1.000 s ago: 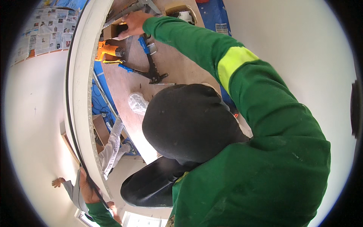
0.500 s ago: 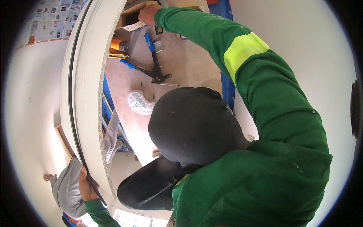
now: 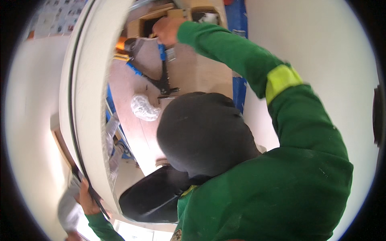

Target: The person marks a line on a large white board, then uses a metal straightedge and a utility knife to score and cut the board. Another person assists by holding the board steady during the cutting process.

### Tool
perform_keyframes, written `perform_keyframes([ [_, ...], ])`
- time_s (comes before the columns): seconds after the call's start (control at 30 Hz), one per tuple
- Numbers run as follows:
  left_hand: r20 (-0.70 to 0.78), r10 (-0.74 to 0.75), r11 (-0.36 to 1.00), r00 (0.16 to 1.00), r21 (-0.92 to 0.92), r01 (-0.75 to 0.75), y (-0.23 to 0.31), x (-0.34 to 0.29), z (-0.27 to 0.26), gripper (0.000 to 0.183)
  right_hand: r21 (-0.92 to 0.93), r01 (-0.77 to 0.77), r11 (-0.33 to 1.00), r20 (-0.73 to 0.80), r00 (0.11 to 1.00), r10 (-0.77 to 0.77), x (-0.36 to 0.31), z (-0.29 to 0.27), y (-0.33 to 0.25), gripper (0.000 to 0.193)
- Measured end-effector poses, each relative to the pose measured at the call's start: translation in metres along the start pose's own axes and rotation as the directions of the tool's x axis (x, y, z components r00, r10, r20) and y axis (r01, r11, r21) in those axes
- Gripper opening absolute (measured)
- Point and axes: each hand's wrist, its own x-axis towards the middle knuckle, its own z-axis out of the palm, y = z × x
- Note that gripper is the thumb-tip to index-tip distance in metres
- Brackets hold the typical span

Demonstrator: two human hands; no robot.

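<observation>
My left hand (image 3: 87,201), at the lower left, is closed round the lower end of a long black strip (image 3: 73,104). That strip runs up along the face of a curved white panel (image 3: 91,92). At the top, my right hand (image 3: 168,31) is at the front of an open cardboard box (image 3: 141,29), its fingers curled and blurred; what they hold, if anything, is hidden. Just below it, a black hand riveter (image 3: 164,74) with blue handles lies spread on a wooden board (image 3: 197,72). A crumpled clear plastic bag (image 3: 144,107) rests nearer me.
An orange tool (image 3: 120,43) and a yellow utility knife (image 3: 121,57) lie beside the panel's edge. A second open box (image 3: 205,17) stands right of the first. Blue covering (image 3: 239,92) edges the board by the right wall. Someone in grey (image 3: 68,209) is at the lower left.
My right hand has come back from inside the cardboard box, moving right and nearer me. My left hand stays on the strip. The person in grey has shifted, and the view has moved slightly.
</observation>
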Motion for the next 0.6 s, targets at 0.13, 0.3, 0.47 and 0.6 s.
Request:
perform_keyframes([
  [0.13, -0.205, 0.082, 0.936, 0.975, 0.352, -0.005, -0.012, 0.006, 0.003, 0.039, 0.747, 0.45, 0.49, -0.422, 0.89, -0.175, 0.019, -0.042, 0.054, 0.054],
  [0.3, 0.064, 0.061, 0.993, 0.996, 0.094, -0.067, -0.019, 0.02, 0.027, 0.039, 0.827, 0.382, -0.412, -0.351, 0.924, 0.152, 0.071, -0.086, 0.125, 0.045],
  [0.47, 0.288, 0.057, 0.994, 0.956, 0.069, -0.08, -0.05, 0.06, 0.02, 0.043, 0.979, 0.067, -0.192, 0.031, 0.885, 0.465, 0.098, -0.099, 0.121, 0.044],
  [0.6, 0.326, 0.074, 0.992, 0.942, 0.073, -0.103, -0.109, 0.105, -0.001, 0.044, 0.956, 0.102, -0.275, 0.001, 0.936, 0.352, 0.073, -0.057, 0.099, 0.045],
])
